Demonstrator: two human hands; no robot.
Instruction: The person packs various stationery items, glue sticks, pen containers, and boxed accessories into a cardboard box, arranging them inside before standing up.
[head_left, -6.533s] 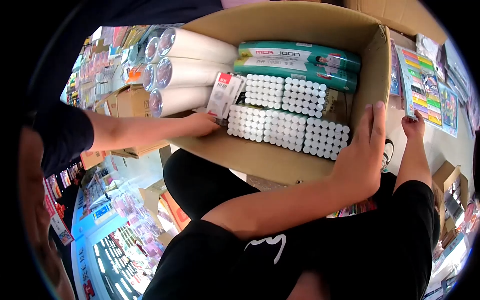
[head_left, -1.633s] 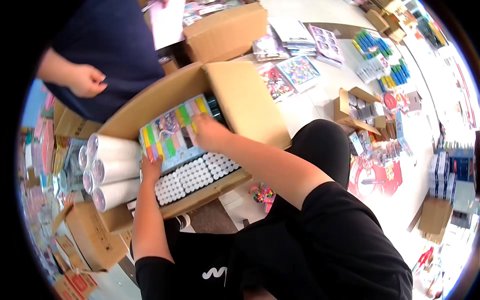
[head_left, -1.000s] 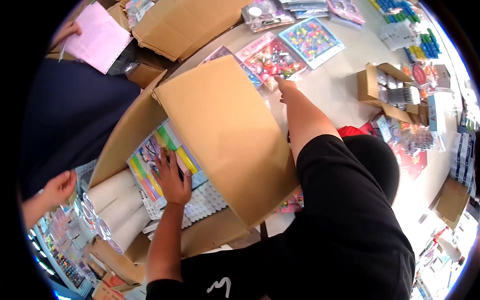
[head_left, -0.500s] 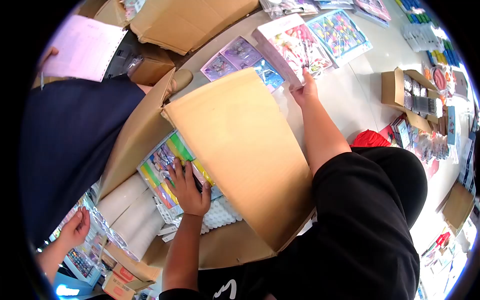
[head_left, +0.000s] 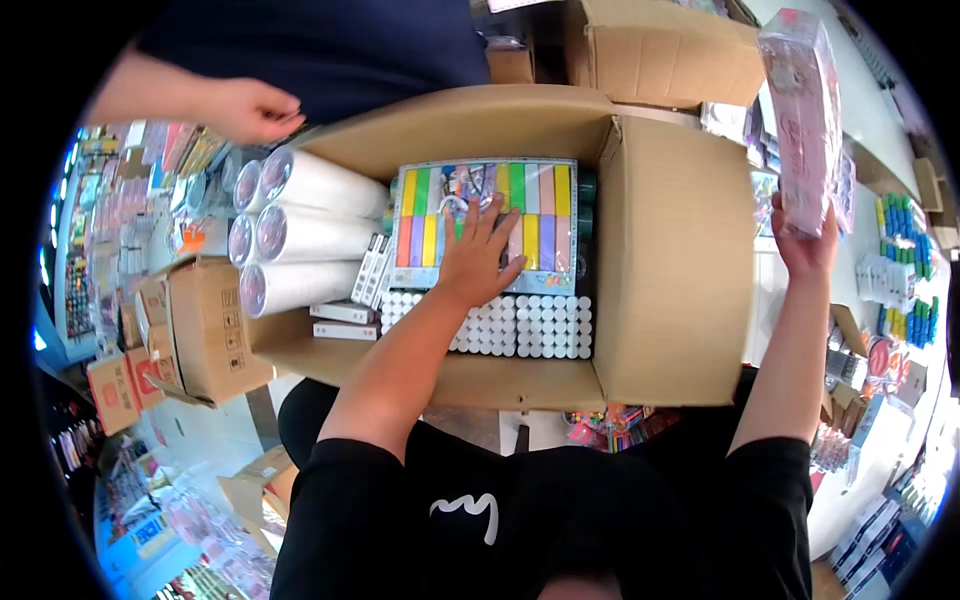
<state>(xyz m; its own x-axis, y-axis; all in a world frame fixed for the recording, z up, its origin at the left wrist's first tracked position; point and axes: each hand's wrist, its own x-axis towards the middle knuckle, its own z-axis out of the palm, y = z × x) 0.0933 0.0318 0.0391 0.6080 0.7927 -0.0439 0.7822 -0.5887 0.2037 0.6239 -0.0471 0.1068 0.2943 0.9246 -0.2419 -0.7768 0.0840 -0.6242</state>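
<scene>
My left hand [head_left: 478, 258] lies with spread fingers on a flat, film-wrapped set of bright colored strips [head_left: 540, 240], inside a large open cardboard box [head_left: 670, 270]. My right hand [head_left: 805, 248], out past the box's right flap, grips the lower end of a pink plastic-wrapped box [head_left: 800, 120] held upright. Around the colored set, the carton holds white rolls [head_left: 325, 235] on the left, rows of white round-topped pieces [head_left: 553, 325] in front, and small white boxes [head_left: 345, 330] at the front left.
Another person's hand [head_left: 255, 110] hangs above the carton's far left edge. A second cardboard box [head_left: 675, 55] stands behind, and a smaller one [head_left: 215, 325] at left. Packaged goods [head_left: 905, 250] line the floor at right.
My right hand has lifted the pink box from the floor items and tilted it upright. The view has turned, showing more of the carton. My left hand stays on the colored set.
</scene>
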